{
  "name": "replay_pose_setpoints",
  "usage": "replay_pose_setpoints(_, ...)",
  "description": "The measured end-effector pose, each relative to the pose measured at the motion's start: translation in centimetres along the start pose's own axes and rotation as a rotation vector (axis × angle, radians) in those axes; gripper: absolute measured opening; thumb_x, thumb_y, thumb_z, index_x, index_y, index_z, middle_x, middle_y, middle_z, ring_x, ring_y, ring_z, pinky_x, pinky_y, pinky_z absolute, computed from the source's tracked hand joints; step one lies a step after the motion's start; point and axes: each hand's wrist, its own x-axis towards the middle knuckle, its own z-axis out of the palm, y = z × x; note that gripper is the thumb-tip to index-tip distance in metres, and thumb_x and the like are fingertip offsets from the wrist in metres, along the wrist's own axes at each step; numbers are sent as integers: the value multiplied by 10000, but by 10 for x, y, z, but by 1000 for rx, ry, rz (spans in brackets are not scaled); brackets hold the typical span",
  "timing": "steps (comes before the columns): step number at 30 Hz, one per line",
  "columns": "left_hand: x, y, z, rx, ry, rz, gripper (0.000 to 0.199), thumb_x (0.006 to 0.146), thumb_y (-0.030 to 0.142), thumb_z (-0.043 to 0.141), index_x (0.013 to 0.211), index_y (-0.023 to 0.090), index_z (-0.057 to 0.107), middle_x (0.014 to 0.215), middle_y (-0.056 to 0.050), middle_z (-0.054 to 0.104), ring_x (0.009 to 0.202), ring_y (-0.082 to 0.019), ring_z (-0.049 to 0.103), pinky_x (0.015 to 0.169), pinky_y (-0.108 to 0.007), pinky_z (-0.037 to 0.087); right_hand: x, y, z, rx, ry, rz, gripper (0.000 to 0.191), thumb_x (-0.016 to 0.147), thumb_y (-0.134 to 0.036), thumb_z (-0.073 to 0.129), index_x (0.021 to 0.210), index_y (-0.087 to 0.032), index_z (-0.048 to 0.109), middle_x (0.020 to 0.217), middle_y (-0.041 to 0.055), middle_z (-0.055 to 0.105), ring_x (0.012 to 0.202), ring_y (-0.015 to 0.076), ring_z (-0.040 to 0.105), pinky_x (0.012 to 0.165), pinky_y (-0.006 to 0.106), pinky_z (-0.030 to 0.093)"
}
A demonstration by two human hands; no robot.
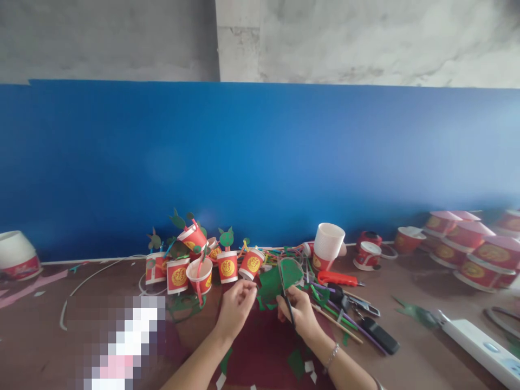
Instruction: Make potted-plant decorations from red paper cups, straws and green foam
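Observation:
My right hand (pixel 299 311) is closed around the dark handles of a pair of scissors (pixel 290 310), whose blades point up and away from me. My left hand (pixel 239 304) is pinched, thumb against fingertips; whatever sits between them is too small to make out. Beyond the two hands lies green paper (pixel 268 283), partly behind the scissors. A rounded green piece (pixel 291 272) with a pale rim is just right of the blades. Green and white scraps (pixel 296 364) are scattered on the dark red surface (pixel 260 352) below my hands.
Red paper cups (pixel 177 276), some with green cut-out figures (pixel 226 237), stand at the left. Right are stacked white cups (pixel 328 241), an orange-red cutter (pixel 339 279), straws, keys with a black fob (pixel 379 336), a power strip (pixel 483 346) and more cups (pixel 485 265). A blue panel (pixel 260 162) rises behind.

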Motion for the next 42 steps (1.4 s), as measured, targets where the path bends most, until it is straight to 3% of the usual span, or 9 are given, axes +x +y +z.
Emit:
replay_pose_setpoints(4, -1, 1, 7, 23, -154, -1, 187, 754, 328, 606, 679, 157, 591, 556, 31, 487, 527, -107, 416, 513, -216, 309, -3, -4, 3, 15, -113, -20, 307, 657, -393, 683, 624, -193, 453, 406, -46, 526, 338, 99, 477, 367, 207, 370)
replay_pose_setpoints(12, -3, 5, 14, 2, -330, -119, 245, 715, 378, 598, 593, 179, 524, 498, 43, 501, 470, -106, 442, 499, -229, 315, -1, -11, 0, 67, -69, -26, 291, 650, -410, 678, 625, -190, 490, 363, -54, 506, 311, 93, 438, 358, 203, 355)
replay_pose_setpoints(19, -1, 3, 10, -80, -193, -77, 210, 715, 322, 609, 617, 179, 491, 453, 73, 446, 418, -68, 373, 431, -194, 257, 0, -8, 2, 106, -126, -4, 327, 629, -425, 706, 640, -191, 479, 370, -59, 503, 318, 89, 436, 367, 203, 355)
replay_pose_setpoints(26, -2, 2, 16, -270, -2, -172, 238, 705, 376, 607, 755, 171, 496, 574, 12, 622, 346, -68, 458, 322, -168, 243, 0, -11, 4, 124, -64, -2, 355, 664, -435, 685, 843, -168, 534, 440, -46, 561, 405, 111, 505, 425, 213, 388)
replay_pose_setpoints(29, -4, 5, 17, -298, -53, -175, 269, 680, 397, 645, 720, 161, 523, 555, 8, 616, 348, -72, 464, 327, -172, 261, 0, -8, 5, 108, -96, 41, 347, 648, -450, 685, 763, -170, 517, 401, -45, 546, 350, 101, 465, 387, 207, 360)
replay_pose_setpoints(32, -4, 5, 16, -274, -96, -158, 352, 684, 446, 650, 549, 150, 518, 404, 48, 474, 313, -39, 350, 337, -172, 202, 1, -5, 5, 107, -134, 30, 333, 660, -461, 661, 681, -179, 485, 381, -39, 539, 321, 86, 434, 370, 199, 339)
replay_pose_setpoints(36, -1, 3, 14, -385, 78, -148, 395, 650, 462, 692, 505, 148, 502, 371, 86, 371, 325, -14, 240, 352, -164, 135, 1, -8, 3, 106, -136, 13, 305, 703, -452, 622, 686, -184, 477, 406, -37, 548, 349, 86, 453, 378, 188, 334)
replay_pose_setpoints(39, 1, 3, 14, -414, 234, -116, 356, 665, 454, 687, 569, 128, 580, 392, 46, 472, 340, -41, 346, 344, -163, 192, -1, -13, 4, 114, -92, -57, 259, 744, -421, 589, 727, -184, 485, 469, -35, 568, 425, 95, 505, 425, 186, 378)
replay_pose_setpoints(42, 2, 4, 16, -459, 331, -77, 333, 684, 437, 682, 600, 126, 598, 475, -1, 576, 384, -68, 436, 356, -172, 256, -7, -13, 8, 42, -185, -61, 217, 731, -359, 603, 696, -175, 493, 464, -37, 552, 431, 97, 515, 451, 193, 410)
